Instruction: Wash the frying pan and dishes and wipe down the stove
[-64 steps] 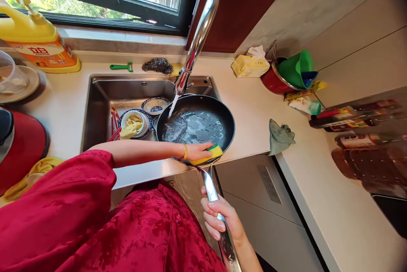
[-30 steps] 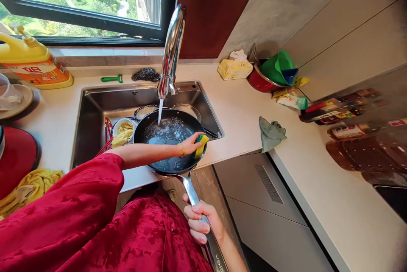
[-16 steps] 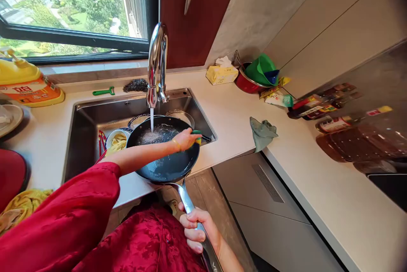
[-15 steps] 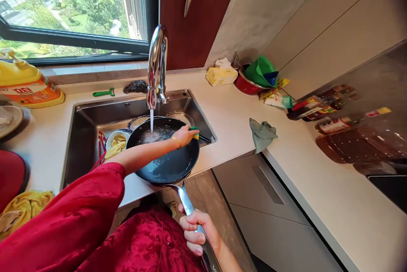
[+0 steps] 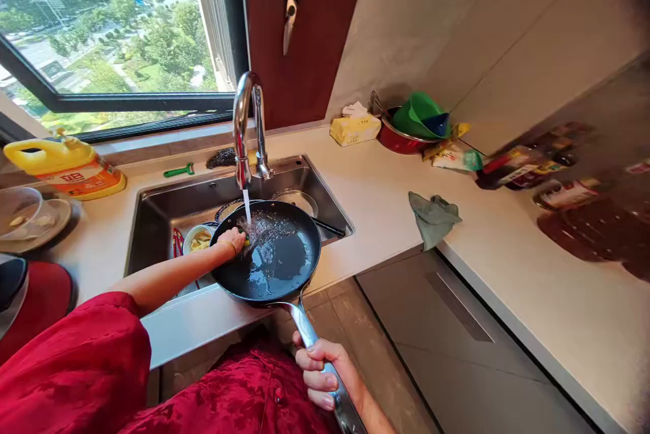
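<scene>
right grip (image 5: pixel 317 372) clenched round pan handle (image 5: pixel 306 330) | left grip (image 5: pixel 232 242) curled on sponge (image 5: pixel 246 242) inside pan (image 5: pixel 279 265), left edge | faucet (image 5: pixel 242 124) stream hits pan

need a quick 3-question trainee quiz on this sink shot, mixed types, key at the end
1. True or false: water runs from the tap into the frying pan.
2. Which hand grips the handle of the pan? A left, B right, C neither.
3. Fill in: the left hand, inside the pan, holds a yellow ____.
Key: 1 true. 2 B, the right hand. 3 sponge, only a sliver showing.
</scene>
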{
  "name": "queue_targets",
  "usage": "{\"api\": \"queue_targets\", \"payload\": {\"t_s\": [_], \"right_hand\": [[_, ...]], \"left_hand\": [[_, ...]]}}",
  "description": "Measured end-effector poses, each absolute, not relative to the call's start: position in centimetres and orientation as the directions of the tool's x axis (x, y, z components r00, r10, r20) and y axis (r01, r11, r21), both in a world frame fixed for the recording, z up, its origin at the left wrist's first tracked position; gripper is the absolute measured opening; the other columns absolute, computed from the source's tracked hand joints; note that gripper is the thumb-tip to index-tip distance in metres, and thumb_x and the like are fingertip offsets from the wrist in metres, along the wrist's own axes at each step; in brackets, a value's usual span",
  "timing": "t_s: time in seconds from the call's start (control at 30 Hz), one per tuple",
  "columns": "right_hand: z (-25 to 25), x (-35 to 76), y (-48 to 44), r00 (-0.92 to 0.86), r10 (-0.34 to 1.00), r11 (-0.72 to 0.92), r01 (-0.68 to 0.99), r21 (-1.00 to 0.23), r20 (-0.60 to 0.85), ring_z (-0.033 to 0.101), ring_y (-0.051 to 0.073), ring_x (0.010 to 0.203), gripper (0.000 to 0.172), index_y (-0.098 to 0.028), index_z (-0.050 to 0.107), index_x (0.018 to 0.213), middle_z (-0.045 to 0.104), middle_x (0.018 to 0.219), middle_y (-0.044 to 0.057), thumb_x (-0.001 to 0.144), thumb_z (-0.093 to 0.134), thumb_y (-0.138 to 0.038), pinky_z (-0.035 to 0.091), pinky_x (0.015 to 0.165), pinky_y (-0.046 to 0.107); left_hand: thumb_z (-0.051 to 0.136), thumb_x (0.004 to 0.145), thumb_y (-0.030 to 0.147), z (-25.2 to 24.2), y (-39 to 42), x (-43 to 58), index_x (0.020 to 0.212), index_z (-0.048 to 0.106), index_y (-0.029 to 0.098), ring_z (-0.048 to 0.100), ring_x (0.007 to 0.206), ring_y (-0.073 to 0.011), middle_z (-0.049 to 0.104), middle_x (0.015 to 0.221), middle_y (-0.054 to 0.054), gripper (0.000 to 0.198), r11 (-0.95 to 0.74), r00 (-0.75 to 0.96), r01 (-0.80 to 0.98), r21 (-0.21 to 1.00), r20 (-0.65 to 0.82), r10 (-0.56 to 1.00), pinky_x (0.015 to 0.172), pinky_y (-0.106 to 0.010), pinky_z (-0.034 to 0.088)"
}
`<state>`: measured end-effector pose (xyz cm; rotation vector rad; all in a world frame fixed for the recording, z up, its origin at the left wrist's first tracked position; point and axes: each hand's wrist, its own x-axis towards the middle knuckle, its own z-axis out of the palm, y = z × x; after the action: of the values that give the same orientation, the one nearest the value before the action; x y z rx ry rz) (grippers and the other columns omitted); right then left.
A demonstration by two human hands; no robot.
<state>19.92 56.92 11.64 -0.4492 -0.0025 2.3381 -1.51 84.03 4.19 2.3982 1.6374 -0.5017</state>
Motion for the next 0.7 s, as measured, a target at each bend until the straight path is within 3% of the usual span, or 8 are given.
{"api": "queue_targets", "payload": {"t_s": [0.13,0.2,0.27,0.37,0.5,0.6,0.7], "right_hand": [[11.5,19.9,56.6,-0.668,0.660,-0.738,-0.662,-0.132,-0.343,0.014,0.002,0.028,0.021,-0.019,0.055,0.090,0.042,0.050,-0.011,0.069,0.054,-0.016,0.032,0.030,0.015],[11.6,20.0,56.4,-0.661,0.656,-0.740,-0.660,-0.134,-0.364,0.015,0.002,0.028,0.022,-0.020,0.054,0.090,0.041,0.049,-0.011,0.068,0.053,-0.016,0.033,0.030,0.015],[11.7,20.0,56.3,-0.656,0.651,-0.743,-0.655,-0.140,-0.381,0.016,0.002,0.028,0.022,-0.020,0.053,0.090,0.041,0.049,-0.012,0.068,0.053,-0.016,0.034,0.030,0.015],[11.9,20.1,56.4,-0.664,0.634,-0.757,-0.637,-0.145,-0.396,0.016,0.002,0.028,0.022,-0.020,0.053,0.090,0.040,0.049,-0.012,0.068,0.052,-0.016,0.034,0.031,0.014],[12.1,20.2,56.6,-0.675,0.618,-0.772,-0.618,-0.149,-0.403,0.016,0.002,0.028,0.022,-0.021,0.052,0.091,0.040,0.049,-0.012,0.069,0.051,-0.015,0.034,0.031,0.015],[12.1,20.2,56.8,-0.677,0.615,-0.774,-0.616,-0.147,-0.404,0.015,0.002,0.029,0.022,-0.021,0.052,0.091,0.039,0.049,-0.012,0.070,0.051,-0.015,0.033,0.031,0.014],[12.1,20.2,56.8,-0.690,0.605,-0.783,-0.606,-0.140,-0.396,0.015,0.002,0.029,0.021,-0.020,0.053,0.090,0.040,0.050,-0.012,0.071,0.050,-0.015,0.033,0.031,0.014]], "left_hand": [[0.028,0.091,0.014,2.9,85.3,1.9,0.119,0.048,0.014,0.059,0.098,-0.0234,0.055,0.104,-0.017,0.035,-0.336,0.304,0.941,-0.030,-0.354,0.884,0.081,-0.035,0.047],[0.032,0.091,0.020,2.4,86.3,4.6,0.120,0.046,0.016,0.057,0.100,-0.0232,0.053,0.108,-0.015,0.032,-0.327,0.320,0.945,0.029,-0.310,0.895,0.083,-0.033,0.046],[0.039,0.090,0.025,2.1,86.6,7.4,0.120,0.046,0.019,0.056,0.102,-0.0233,0.050,0.111,-0.014,0.031,-0.268,0.308,0.945,0.185,-0.239,0.921,0.085,-0.032,0.045],[0.042,0.089,0.026,2.2,85.9,10.8,0.116,0.046,0.020,0.055,0.103,-0.0213,0.050,0.112,-0.012,0.028,-0.057,0.165,0.854,0.517,-0.166,0.972,0.089,-0.030,0.043],[0.039,0.090,0.032,4.0,83.6,14.3,0.116,0.036,0.024,0.058,0.096,-0.0149,0.053,0.112,-0.007,0.028,0.319,0.057,0.512,0.797,-0.402,0.914,0.076,-0.025,0.050],[0.033,0.092,0.038,5.9,81.1,15.7,0.119,0.026,0.027,0.060,0.077,-0.0099,0.056,0.106,-0.003,0.030,0.550,0.208,0.257,0.795,-0.601,0.772,0.058,-0.020,0.049],[0.029,0.093,0.041,7.7,78.6,15.5,0.118,0.031,0.024,0.056,0.061,-0.0085,0.058,0.093,-0.003,0.030,0.608,0.350,0.286,0.740,-0.672,0.653,0.047,-0.017,0.043]]}}
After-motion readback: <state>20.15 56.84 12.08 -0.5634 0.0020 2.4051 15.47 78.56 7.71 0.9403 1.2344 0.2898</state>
